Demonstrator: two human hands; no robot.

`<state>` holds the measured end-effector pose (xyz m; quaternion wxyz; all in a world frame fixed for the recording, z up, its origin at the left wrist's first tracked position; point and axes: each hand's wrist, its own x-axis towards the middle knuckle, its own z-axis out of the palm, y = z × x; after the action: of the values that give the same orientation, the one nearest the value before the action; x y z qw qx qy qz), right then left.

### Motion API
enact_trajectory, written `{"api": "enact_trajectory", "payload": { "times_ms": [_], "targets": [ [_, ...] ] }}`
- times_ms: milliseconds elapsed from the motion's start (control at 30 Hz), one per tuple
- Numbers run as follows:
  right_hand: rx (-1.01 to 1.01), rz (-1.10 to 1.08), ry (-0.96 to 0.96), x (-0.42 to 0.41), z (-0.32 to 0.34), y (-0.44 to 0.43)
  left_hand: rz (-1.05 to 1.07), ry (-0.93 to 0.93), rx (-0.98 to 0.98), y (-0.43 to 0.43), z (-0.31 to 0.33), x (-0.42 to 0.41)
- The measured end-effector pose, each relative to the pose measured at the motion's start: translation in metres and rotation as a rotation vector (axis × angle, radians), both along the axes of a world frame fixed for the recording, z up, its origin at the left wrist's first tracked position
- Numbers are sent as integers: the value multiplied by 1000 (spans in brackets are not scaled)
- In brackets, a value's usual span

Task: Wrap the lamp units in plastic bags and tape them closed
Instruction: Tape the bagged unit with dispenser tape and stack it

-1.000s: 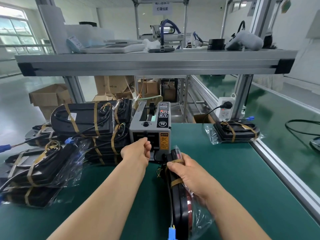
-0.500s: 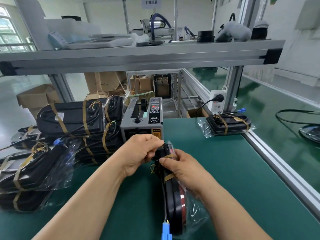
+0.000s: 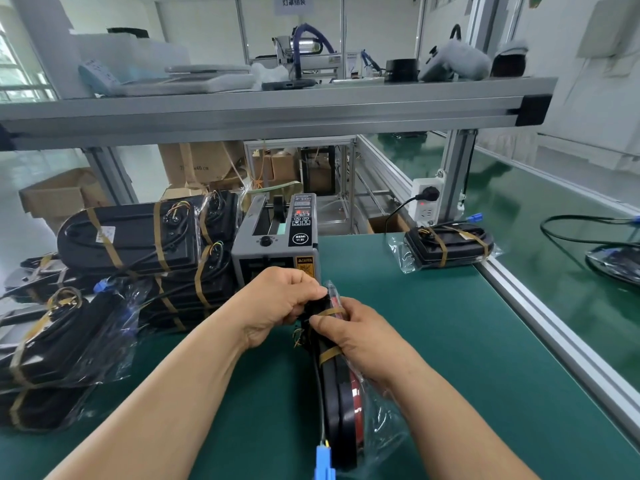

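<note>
A black lamp unit (image 3: 341, 403) with a red face stands on its edge on the green mat, inside a clear plastic bag (image 3: 381, 420). Brown tape strips cross its far end. My right hand (image 3: 353, 336) grips that far end from the right, thumb on the tape. My left hand (image 3: 277, 301) pinches the unit's far tip and the tape there from the left. A blue connector (image 3: 324, 460) on a cable hangs at the near end. The grey tape dispenser (image 3: 277, 247) stands just behind my hands.
Several wrapped, taped lamp units (image 3: 128, 268) are stacked at the left. One more wrapped unit (image 3: 448, 247) lies at the back right near the aluminium rail (image 3: 540, 317). A metal shelf (image 3: 277, 105) spans overhead. A power strip (image 3: 427, 202) hangs on the post.
My left hand left the dispenser's slot and came back to the lamp unit's far end, bringing tape. My right hand kept its hold on the unit.
</note>
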<state>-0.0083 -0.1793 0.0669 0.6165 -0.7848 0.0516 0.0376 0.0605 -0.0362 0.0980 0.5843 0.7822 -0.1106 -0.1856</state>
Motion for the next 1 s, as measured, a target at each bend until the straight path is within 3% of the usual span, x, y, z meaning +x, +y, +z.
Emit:
{"api": "enact_trajectory", "payload": {
  "times_ms": [600,800,1000],
  "targets": [
    [-18,5,-19,1,0,0,52,-26,-31,-4,-5,-1],
    [5,5,-20,2,0,2,71,-114,-41,-7,-8,0],
    [0,8,-19,2,-2,1,139,-253,97,-4,-13,0]
  ]
}}
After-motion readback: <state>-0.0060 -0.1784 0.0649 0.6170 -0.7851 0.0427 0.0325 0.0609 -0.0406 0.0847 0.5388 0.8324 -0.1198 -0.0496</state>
